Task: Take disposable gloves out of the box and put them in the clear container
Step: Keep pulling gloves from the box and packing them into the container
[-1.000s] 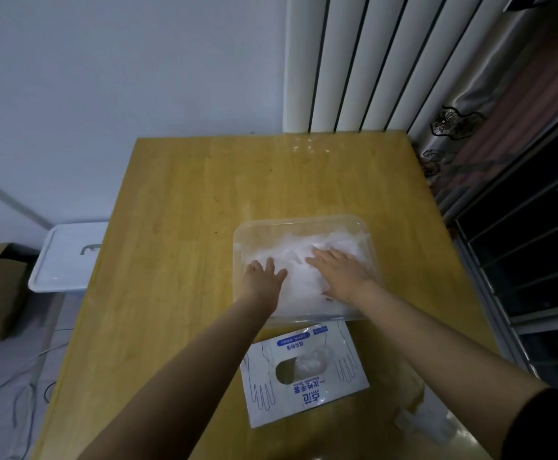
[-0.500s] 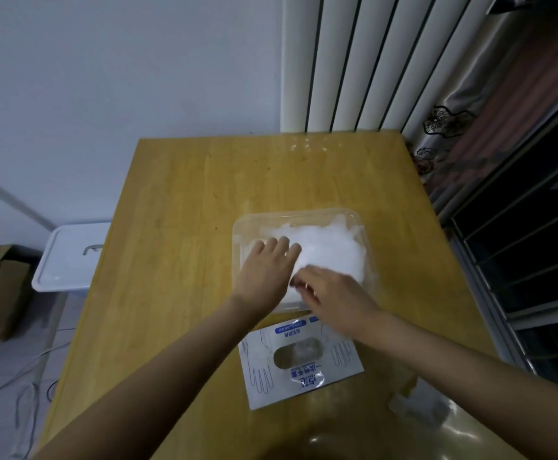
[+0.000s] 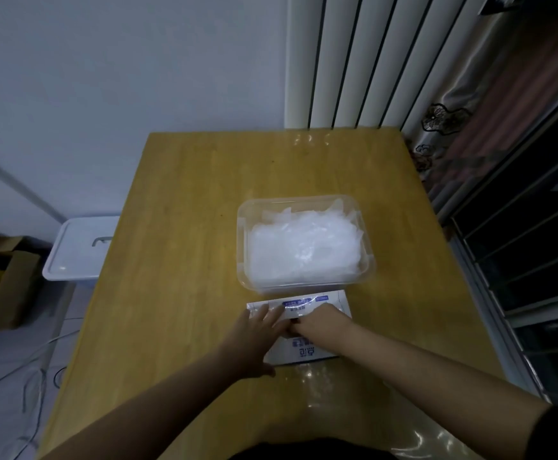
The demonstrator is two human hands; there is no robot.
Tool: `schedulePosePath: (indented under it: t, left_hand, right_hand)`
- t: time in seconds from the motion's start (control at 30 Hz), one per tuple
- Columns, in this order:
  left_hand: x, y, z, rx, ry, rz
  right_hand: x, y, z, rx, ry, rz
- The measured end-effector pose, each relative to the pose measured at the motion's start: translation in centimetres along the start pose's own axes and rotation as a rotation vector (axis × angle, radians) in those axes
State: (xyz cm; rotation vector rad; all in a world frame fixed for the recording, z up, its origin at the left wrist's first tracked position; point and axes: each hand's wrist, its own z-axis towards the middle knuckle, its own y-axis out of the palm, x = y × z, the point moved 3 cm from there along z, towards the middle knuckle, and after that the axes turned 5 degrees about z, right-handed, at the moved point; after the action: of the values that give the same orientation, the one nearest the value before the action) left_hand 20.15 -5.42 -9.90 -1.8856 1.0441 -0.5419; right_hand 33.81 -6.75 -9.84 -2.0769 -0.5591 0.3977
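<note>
Both our hands are on the glove box, which lies by the near edge of the table, just in front of the clear container. Our left hand rests flat on the box's left side, fingers straight. Our right hand bends down over its middle (fingers hidden, so we cannot tell whether it grips anything). White gloves are heaped in the container.

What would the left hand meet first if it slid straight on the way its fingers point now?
Probably the near wall of the clear container, just beyond the glove box that the left hand rests on. Depth is hard to judge in one view.
</note>
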Motion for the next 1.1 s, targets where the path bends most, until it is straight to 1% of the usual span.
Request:
schedulePosePath:
  t: [0.17, 0.23, 0.33, 0.43, 0.57, 0.67, 0.7, 0.8, 0.9, 0.97, 1.03, 1.1]
  left_hand:
    - [-0.1, 0.2, 0.0, 0.017, 0.007, -0.043]
    - [-0.3, 0.2, -0.1, 0.021, -0.002, -0.061]
    - [-0.4, 0.3, 0.1, 0.017, -0.016, -0.075]
    - [-0.4, 0.5, 0.3, 0.016, -0.034, -0.104]
    - [-0.6, 0.3, 0.4, 0.048, -0.046, -0.16]
    - [-0.5, -0.5, 0.8, 0.107, -0.114, -0.276]
    - [-0.4, -0.8, 1.0, 0.122, -0.136, -0.3]
    - [-0.1, -1.2, 1.4, 0.138, -0.188, -0.31]
    - [0.1, -1.3, 1.5, 0.138, -0.227, -0.291]
    - [0.4, -1.2, 1.4, 0.135, -0.242, -0.274]
    - [0.6, -1.1, 1.4, 0.134, -0.249, -0.272]
    - [0.6, -1.1, 1.5, 0.141, -0.249, -0.277]
  right_hand:
    - [-0.4, -1.3, 0.3, -0.034, 0.021, -0.033]
    - [-0.4, -1.3, 0.2, 0.003, 0.034, 0.004]
    - [0.4, -1.1, -0.4, 0.094, 0.087, 0.099]
    - [1.0, -0.7, -1.2, 0.143, 0.155, 0.198]
    - [1.3, -0.1, -2.0, 0.265, 0.222, 0.434]
    - [2.0, 0.4, -2.6, 0.4, 0.253, 0.657]
    - [2.0, 0.4, -2.7, 0.432, 0.25, 0.695]
    - [2.1, 0.3, -3.1, 0.472, 0.248, 0.724]
    - [2.6, -0.4, -4.0, 0.614, 0.28, 0.832]
    - [3.3, -0.6, -4.6, 0.688, 0.346, 0.881]
    - [3.8, -0.7, -5.0, 0.714, 0.408, 0.875]
    - [3.9, -0.8, -5.3, 0.699, 0.445, 0.844]
